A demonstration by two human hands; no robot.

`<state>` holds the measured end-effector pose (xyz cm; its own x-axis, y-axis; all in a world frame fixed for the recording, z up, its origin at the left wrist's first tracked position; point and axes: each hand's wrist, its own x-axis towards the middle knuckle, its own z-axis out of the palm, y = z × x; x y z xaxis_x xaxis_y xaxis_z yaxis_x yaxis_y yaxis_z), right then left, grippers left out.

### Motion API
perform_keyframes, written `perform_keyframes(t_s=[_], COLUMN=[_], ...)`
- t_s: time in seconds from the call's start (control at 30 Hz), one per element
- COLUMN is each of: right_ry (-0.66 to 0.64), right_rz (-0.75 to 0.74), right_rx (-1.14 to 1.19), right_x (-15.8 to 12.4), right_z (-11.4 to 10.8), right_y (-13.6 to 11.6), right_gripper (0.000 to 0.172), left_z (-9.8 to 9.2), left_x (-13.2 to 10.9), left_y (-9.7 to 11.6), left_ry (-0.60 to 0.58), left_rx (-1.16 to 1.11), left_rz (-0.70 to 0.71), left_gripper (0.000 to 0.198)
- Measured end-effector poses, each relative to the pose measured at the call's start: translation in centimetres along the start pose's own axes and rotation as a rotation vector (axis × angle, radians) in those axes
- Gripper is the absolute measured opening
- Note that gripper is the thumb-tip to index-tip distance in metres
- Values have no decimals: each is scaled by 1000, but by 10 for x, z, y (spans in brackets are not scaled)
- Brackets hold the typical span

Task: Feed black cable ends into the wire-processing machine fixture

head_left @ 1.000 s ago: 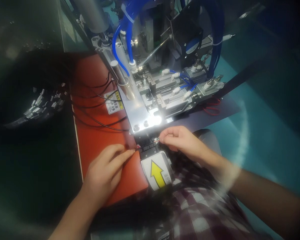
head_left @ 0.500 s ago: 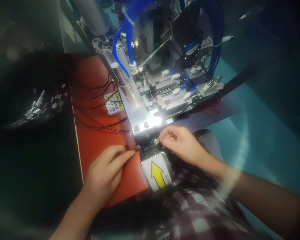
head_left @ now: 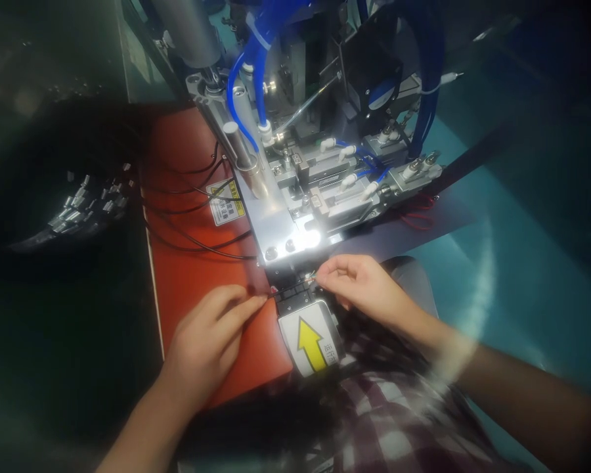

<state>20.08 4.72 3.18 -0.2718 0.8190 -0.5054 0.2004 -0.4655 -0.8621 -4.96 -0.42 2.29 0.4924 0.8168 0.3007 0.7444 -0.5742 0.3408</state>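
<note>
A thin black cable (head_left: 289, 290) stretches across the black fixture (head_left: 289, 305) at the front of a metal machine. Its left part is pinched between thumb and forefinger of my left hand (head_left: 211, 335), which rests over the orange plate. At its other end, small coloured wires (head_left: 311, 278) show, and my right hand (head_left: 357, 282) pinches them with thumb and fingertips. The very tips of the wires are hidden by those fingers. Just below the fixture sits a white cover with a yellow arrow (head_left: 311, 345).
Pneumatic cylinders (head_left: 345, 203) and blue hoses (head_left: 259, 85) fill the machine beyond my hands. Black leads (head_left: 192, 246) cross the orange plate (head_left: 177, 282) near a warning label (head_left: 226, 202). Small shiny pieces (head_left: 81, 207) lie in the dark area at left.
My right hand has shifted very slightly down and to the right, with more of the wire end showing. The left hand holds its place.
</note>
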Motion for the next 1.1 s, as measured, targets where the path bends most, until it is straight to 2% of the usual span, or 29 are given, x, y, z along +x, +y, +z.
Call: perform_keyframes(t_s=[0.17,0.37,0.5,0.6,0.73,0.83,1.0,1.1], right_ry=[-18,24,33,92,180,190,129,155], right_rz=[-14,-30,-38,-160,-368,-429,-306,-240], right_rx=[-16,-169,-153,-182,-409,-487,-233,-140], right_x=[2,9,11,7,0,-2,3,3], right_z=[-3,-6,-1,6,15,17,10,3], right_y=[0,-3,-1,2,2,-1,1,5], right_gripper=[16,23,18,11,13,15,16,18], left_z=[1,0,0,0,1,0,1,1], left_x=[-1,-1,1,1,0,1,1,0], left_y=[-2,-1,0,0,0,1,1,0], left_ry=[-4,-3,10,6,4,21,15,5], left_rx=[6,21,12,8,15,12,-5,-22], left_rz=[10,5,7,0,-7,-13,-15,-18], left_gripper=[31,31,29,30,30,31,30,30])
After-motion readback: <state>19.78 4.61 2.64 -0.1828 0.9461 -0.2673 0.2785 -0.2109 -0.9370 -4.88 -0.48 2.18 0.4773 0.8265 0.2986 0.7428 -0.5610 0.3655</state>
